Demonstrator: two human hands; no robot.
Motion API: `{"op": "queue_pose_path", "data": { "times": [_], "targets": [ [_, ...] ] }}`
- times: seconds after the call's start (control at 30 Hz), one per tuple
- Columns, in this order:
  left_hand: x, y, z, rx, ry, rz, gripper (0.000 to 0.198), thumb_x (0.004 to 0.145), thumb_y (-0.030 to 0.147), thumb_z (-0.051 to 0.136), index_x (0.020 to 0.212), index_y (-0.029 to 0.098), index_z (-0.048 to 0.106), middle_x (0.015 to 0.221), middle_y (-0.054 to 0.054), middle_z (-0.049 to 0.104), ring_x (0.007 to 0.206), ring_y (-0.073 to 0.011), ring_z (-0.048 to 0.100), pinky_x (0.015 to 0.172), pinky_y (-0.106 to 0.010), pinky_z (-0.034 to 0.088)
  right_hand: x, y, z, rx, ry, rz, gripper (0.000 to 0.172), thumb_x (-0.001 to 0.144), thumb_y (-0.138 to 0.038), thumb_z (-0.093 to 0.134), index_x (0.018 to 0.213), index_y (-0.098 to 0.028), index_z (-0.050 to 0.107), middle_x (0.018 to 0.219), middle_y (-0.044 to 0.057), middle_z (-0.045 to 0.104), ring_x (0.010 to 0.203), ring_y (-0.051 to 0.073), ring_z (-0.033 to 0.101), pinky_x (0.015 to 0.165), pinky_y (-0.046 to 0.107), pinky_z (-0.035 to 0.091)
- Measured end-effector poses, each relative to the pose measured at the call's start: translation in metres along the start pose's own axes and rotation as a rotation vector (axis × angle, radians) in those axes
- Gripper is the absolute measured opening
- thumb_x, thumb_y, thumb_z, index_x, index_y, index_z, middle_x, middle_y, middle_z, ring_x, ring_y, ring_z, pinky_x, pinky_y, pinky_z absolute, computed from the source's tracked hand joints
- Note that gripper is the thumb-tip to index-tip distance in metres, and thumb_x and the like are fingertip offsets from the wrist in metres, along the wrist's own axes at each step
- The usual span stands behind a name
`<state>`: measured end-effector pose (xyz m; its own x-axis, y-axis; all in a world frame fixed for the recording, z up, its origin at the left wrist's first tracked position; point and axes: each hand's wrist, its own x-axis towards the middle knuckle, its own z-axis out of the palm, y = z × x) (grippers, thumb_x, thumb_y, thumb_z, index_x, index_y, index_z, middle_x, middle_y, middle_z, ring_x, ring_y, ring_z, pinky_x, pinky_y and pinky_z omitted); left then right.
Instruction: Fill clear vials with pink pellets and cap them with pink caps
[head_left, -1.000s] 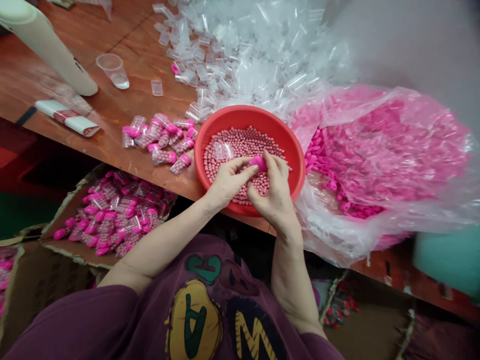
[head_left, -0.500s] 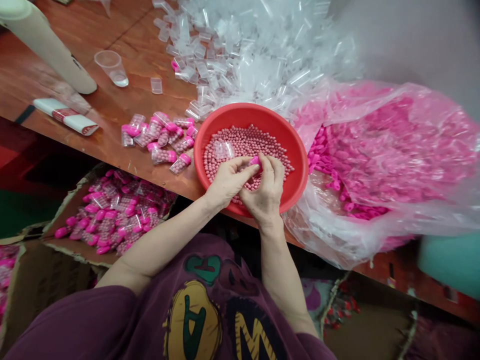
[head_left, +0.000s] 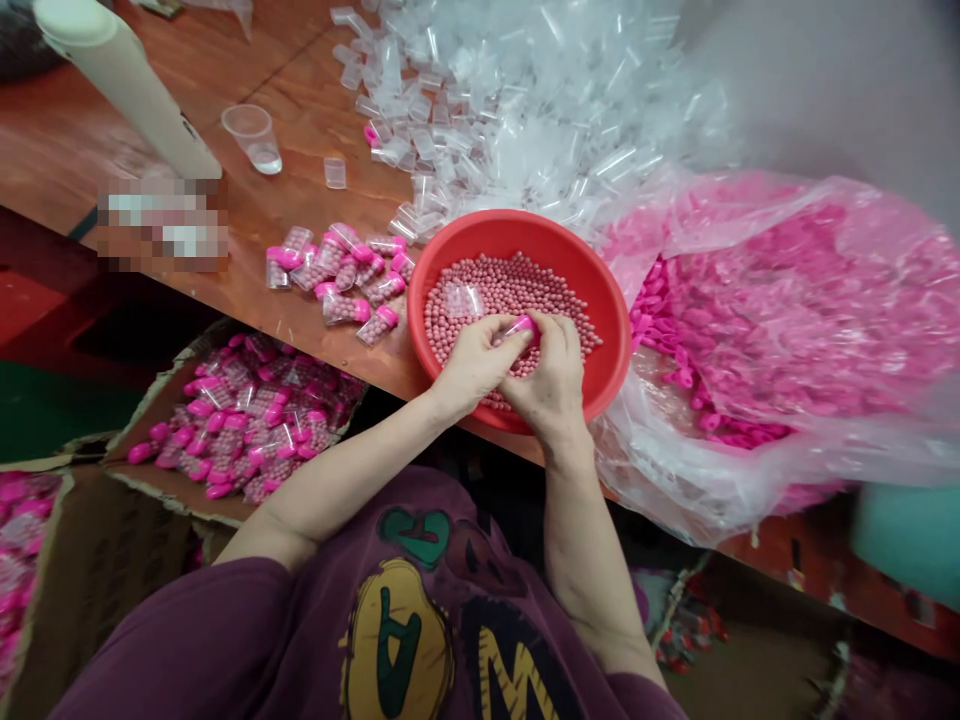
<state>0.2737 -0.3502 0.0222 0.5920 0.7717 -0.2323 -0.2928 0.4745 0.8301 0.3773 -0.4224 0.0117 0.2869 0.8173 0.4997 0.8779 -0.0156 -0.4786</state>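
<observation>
Over a red bowl (head_left: 611, 375) of small pink beads (head_left: 517, 275), my left hand (head_left: 476, 365) and my right hand (head_left: 553, 385) come together on one small bottle with a bright pink cap (head_left: 519, 327). My left thumb and fingers are closed around its body, which they mostly hide. The fingertips of my right hand press at the cap end. On the beads beside my left hand lies a clear plastic tube (head_left: 463, 300). Left of the bowl, several bead-filled bottles with pink caps (head_left: 345, 265) lie loose on the wooden table (head_left: 300, 110).
Behind the bowl spreads a heap of clear tubes (head_left: 510, 120). A plastic bag of pink caps (head_left: 810, 300) sits to the right. A clear cup (head_left: 251, 135) and a pale cylindrical object (head_left: 131, 95) are at the upper left. Below the table edge, a carton (head_left: 161, 390) holds filled bottles.
The whole view has shifted, so everything appears slightly farther right. Both hands keep their grip on the capped bottle over the bowl, with little change in their pose.
</observation>
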Motion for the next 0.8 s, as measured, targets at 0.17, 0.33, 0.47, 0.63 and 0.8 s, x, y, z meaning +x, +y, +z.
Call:
{"op": "queue_pose_path", "data": {
  "times": [0.17,0.33,0.47,0.63,0.8],
  "targets": [
    [0.004,0.038,-0.026,-0.031,0.149,0.205,0.014,0.098,0.026,0.076,0.110,0.022,0.072,0.095,-0.002,0.073,0.079,-0.0124,0.064,0.075,-0.026,0.055,0.041,0.014,-0.003,0.342,-0.380,0.124,0.084,0.090,-0.043,0.077,0.163,-0.022,0.042,0.135,0.012,0.072,0.105,0.025,0.073,0.097,0.045,0.065],
    [0.049,0.072,-0.104,0.113,0.417,0.386,0.033,0.095,0.040,0.080,0.125,0.029,0.071,0.105,-0.005,0.075,0.100,-0.0191,0.070,0.083,-0.030,0.060,0.087,0.031,0.040,0.031,-0.493,0.225,0.045,0.096,-0.034,0.071,0.135,-0.011,0.070,0.121,0.017,0.079,0.102,0.027,0.074,0.103,0.046,0.059],
    [0.070,0.067,-0.142,0.301,0.556,0.407,0.032,0.095,0.032,0.076,0.127,0.026,0.071,0.124,-0.008,0.074,0.123,-0.0222,0.068,0.102,-0.034,0.060,0.099,0.033,0.069,-0.130,-0.636,0.284,0.034,0.091,-0.035,0.079,0.114,-0.010,0.075,0.110,0.018,0.081,0.096,0.028,0.074,0.095,0.040,0.059],
    [0.047,0.057,-0.105,0.446,0.444,0.567,0.031,0.094,0.021,0.072,0.125,0.023,0.072,0.142,-0.008,0.070,0.141,-0.0249,0.059,0.118,-0.037,0.052,0.093,0.035,0.070,-0.106,-0.655,0.274,0.039,0.089,-0.023,0.074,0.124,-0.007,0.073,0.115,0.017,0.081,0.097,0.026,0.073,0.091,0.035,0.056],
    [0.047,0.046,-0.062,0.398,0.212,0.312,0.028,0.088,0.007,0.069,0.113,0.015,0.076,0.127,-0.011,0.076,0.108,-0.0199,0.072,0.104,-0.035,0.055,0.087,0.035,0.047,0.080,-0.507,0.322,0.064,0.084,-0.015,0.070,0.146,-0.005,0.059,0.114,0.014,0.080,0.095,0.023,0.073,0.094,0.037,0.059]
  ]
}}
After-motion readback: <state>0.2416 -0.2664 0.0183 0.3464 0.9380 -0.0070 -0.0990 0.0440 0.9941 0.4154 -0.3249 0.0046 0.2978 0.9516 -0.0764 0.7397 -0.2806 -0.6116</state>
